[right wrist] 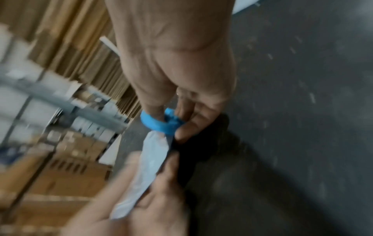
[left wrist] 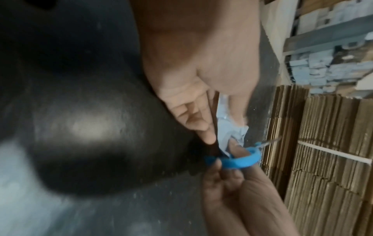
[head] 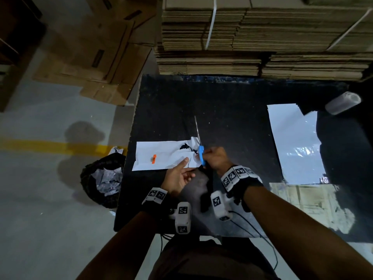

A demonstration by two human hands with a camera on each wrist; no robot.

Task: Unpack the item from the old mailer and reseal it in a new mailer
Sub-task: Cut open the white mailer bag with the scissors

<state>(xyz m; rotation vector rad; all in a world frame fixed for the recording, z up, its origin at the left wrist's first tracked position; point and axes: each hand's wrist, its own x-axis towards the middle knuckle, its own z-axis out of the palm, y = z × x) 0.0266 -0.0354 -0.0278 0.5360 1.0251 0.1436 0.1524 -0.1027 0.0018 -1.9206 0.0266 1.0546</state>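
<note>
The old white mailer [head: 159, 156] lies flat on the black table [head: 232, 102], an orange label on it. Its right end is torn, and something dark [head: 184, 146] shows in the opening. My left hand [head: 188, 167] pinches that end; the left wrist view shows the pale film [left wrist: 234, 132] between thumb and finger. My right hand [head: 206, 157] grips blue-handled scissors [head: 201, 157], whose blades point away across the mailer's end. In the right wrist view my thumb sits through a handle loop [right wrist: 153, 126]. A dark blurred shape lies under both hands. The new mailer [head: 296, 144] lies flat at the right.
A pale roll [head: 343, 103] lies at the table's far right corner. Strapped stacks of flat cardboard [head: 262, 37] wall off the back edge. A black bin [head: 103, 178] with crumpled film stands on the floor at the left. A worn cardboard sheet [head: 308, 205] lies front right.
</note>
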